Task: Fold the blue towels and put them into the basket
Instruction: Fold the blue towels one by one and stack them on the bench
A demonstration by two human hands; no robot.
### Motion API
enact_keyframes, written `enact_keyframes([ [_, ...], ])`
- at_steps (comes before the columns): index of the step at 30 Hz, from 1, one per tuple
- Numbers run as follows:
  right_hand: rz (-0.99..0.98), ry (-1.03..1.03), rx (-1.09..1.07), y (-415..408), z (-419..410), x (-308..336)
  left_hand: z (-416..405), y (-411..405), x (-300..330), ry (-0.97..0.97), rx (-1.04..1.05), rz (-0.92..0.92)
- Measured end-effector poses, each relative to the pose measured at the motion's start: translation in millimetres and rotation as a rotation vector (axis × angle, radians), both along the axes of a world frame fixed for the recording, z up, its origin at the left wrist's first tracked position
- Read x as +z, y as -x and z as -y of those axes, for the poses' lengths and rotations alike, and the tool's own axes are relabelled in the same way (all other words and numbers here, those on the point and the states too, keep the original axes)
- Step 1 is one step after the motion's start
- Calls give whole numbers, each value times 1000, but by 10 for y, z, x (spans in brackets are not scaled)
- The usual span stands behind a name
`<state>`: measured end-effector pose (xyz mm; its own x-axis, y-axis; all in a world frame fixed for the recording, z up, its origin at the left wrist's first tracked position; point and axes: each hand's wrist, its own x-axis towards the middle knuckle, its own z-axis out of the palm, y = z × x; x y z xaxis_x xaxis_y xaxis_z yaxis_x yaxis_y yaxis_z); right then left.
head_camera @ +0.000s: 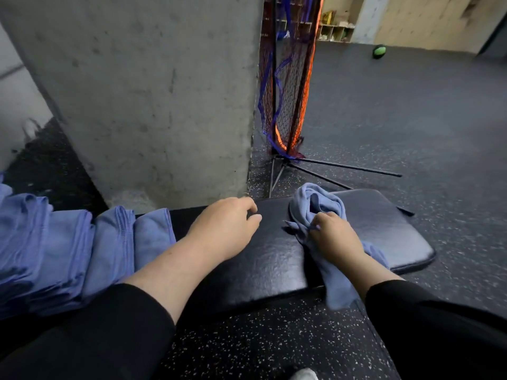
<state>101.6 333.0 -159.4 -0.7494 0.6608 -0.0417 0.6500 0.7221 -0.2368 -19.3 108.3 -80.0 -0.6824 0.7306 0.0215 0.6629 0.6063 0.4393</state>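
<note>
Right hand [333, 234]: fingers curled round a crumpled blue towel [315, 207], gripping it near the right end of the black padded bench [260, 259]. The bunched upper part of the towel rises beyond the knuckles toward the bench's far edge; the lower part runs under the wrist and hangs over the near edge, its tail blurred. The fingertips are buried in the cloth and cannot be made out singly. Left hand [227, 223]: palm down above the middle of the bench, fingers loosely bent, holding nothing; whether it touches the pad cannot be told. It lies just left of the crumpled towel, apart from it. Folded blue towels [68, 248]: a row of stacks at the left end of the bench, cut off by the left edge of the frame, so their number cannot be told; the nearest stack sits just left of the left forearm. Black sleeves [428, 319] cover both upper forearms. Concrete pillar [153, 91]: stands just beyond the bench's far edge. Netted frame [288, 78], orange and blue trim, leans beside the pillar, its thin legs on the speckled rubber floor [411, 119]. Green ball [379, 51]: on the floor, well apart, blurred.
</note>
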Motion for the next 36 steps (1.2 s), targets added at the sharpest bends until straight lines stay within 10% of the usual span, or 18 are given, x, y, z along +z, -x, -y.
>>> enact_keyframes([
  [15,-510,595,227,566,732,239,87,211,-180,197,72,76],
  [25,-644,837,215,650,708,410,129,388,-372,-9,-3,137],
  [36,-343,505,355,596,644,466,188,523,-264,-74,134,-40],
])
